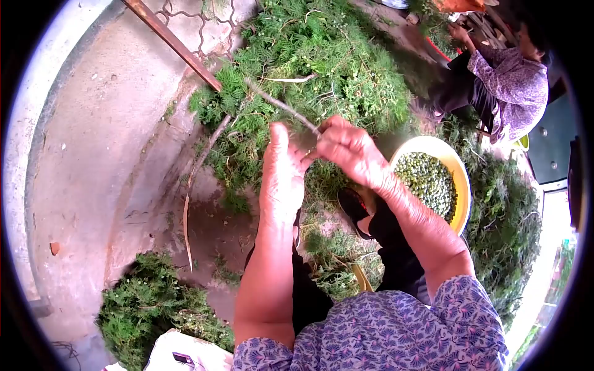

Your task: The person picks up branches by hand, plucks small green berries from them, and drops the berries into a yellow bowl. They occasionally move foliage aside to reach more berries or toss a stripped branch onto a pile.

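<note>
A thin bare branch [286, 109] slants up and left from my right hand [352, 153], whose fingers are closed around its near end. My left hand [283, 173] is just to the left, thumb raised and apart from the fingers, which point toward the branch's lower end and are partly blurred. Beyond both hands spreads a large heap of green leafy sprigs [352, 80]. Beside my right forearm stands a yellow basin [461, 191] filled with small round green cones or berries [424, 182].
A wooden pole [176, 46] lies at upper left by the concrete floor [105, 136]. Another sprig pile [148, 297] sits at lower left beside a white bag [185, 352]. A person [513, 86] sits at upper right, a hand in greenery over a red-rimmed container [438, 51].
</note>
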A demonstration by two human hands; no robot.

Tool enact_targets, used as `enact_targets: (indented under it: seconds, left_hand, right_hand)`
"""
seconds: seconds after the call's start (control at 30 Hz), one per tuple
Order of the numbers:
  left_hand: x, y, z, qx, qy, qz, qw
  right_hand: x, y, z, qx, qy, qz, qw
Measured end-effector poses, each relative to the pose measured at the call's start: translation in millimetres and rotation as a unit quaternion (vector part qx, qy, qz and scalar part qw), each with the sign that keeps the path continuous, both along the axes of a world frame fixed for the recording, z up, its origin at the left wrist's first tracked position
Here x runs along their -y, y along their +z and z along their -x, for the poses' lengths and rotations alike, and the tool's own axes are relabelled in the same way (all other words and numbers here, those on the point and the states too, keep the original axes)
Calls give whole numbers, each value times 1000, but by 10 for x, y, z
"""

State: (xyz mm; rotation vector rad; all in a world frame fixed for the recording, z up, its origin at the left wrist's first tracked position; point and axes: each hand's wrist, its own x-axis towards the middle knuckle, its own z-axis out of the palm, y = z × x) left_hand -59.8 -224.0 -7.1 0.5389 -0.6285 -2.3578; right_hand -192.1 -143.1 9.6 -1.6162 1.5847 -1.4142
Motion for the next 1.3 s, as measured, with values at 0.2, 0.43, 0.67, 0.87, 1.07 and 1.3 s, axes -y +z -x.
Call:
enact_targets:
  seconds: [0.2,0.43,0.67,0.87,1.07,1.3]
  left_hand:
    - [-58,138,25,48,91,73,992]
    - [6,2,5,91,190,107,972]
    - [-193,55,128,186,149,164,957]
    - [-198,40,120,139,98,244,955]
    - [-233,126,92,147,44,182,971]
    - [-177,94,118,165,137,95,972]
  right_hand:
    - [-104,73,-251,-86,35,26,995]
    - [-143,-5,-119,-22,-107,102,989]
    - [-25,145,-36,10,-190,136,972]
    - [-44,-1,26,112,-100,58,987]
    - [-163,98,164,331,-9,-114,937]
    - [-681,196,762,161,-246,-151,944]
